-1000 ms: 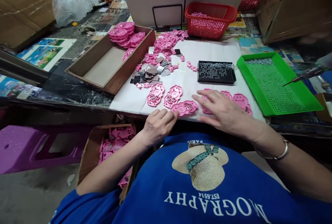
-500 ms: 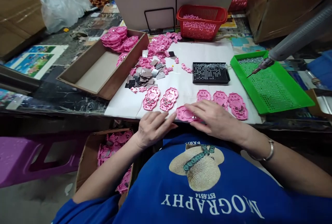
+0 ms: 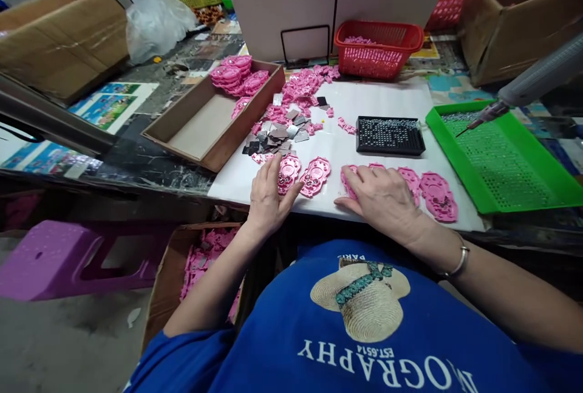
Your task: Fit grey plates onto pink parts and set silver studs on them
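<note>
I'm seeing the left hand [image 3: 268, 195] holding its fingers apart over the leftmost plate [image 3: 292, 169], contact unclear. The right hand [image 3: 385, 197] is lying across other pink plates [image 3: 438, 192] near the edge of the counter [image 3: 132, 165], hiding some; I can't tell if its fingers are gripping. Any sideways sweep could be jolting shiny parts [image 3: 311, 182] loose, if unfastened. Farther off, metal bits [image 3: 389, 132] in the black tray [image 3: 387, 149] are blurring together, and the driver [image 3: 523, 84], pointing over the green tray [image 3: 546, 197], is being cut off.
</note>
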Action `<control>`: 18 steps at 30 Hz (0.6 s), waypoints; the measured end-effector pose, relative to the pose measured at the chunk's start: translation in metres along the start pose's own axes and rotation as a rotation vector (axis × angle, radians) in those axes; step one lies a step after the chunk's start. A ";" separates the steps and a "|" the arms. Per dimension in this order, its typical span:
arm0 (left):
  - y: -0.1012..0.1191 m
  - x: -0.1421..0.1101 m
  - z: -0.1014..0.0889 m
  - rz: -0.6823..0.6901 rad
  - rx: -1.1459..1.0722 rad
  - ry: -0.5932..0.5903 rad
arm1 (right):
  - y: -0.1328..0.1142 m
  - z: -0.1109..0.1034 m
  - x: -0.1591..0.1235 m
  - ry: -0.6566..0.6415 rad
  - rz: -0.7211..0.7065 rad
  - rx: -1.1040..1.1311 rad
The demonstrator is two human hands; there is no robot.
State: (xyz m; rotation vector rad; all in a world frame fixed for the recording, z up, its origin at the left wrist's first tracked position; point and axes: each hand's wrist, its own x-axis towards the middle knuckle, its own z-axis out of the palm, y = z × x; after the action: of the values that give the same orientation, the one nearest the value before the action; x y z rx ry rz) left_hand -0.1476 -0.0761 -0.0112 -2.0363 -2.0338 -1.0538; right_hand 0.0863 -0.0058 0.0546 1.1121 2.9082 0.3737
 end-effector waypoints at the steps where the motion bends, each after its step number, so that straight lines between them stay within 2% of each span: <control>1: 0.001 -0.001 0.000 -0.001 -0.003 -0.005 | -0.002 0.001 0.002 -0.002 0.005 0.000; 7: 0.009 -0.002 0.001 0.025 -0.023 0.003 | -0.004 0.010 0.009 0.005 0.022 0.034; 10: 0.013 -0.003 0.001 0.058 -0.049 -0.006 | 0.014 0.006 0.001 0.122 0.060 0.172; 14: 0.013 -0.005 -0.001 0.099 -0.053 -0.044 | 0.055 -0.008 -0.028 0.337 0.230 0.435; 16: 0.011 -0.005 -0.001 0.112 -0.022 -0.065 | 0.072 -0.006 -0.049 0.354 0.306 0.470; 18: 0.008 -0.004 -0.001 0.123 0.010 -0.104 | 0.081 0.005 -0.070 0.307 0.337 0.469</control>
State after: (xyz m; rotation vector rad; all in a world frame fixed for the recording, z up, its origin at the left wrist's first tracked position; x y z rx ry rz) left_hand -0.1400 -0.0806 -0.0093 -2.2222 -1.9262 -0.9325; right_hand 0.1922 0.0072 0.0623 1.7617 3.1616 -0.1739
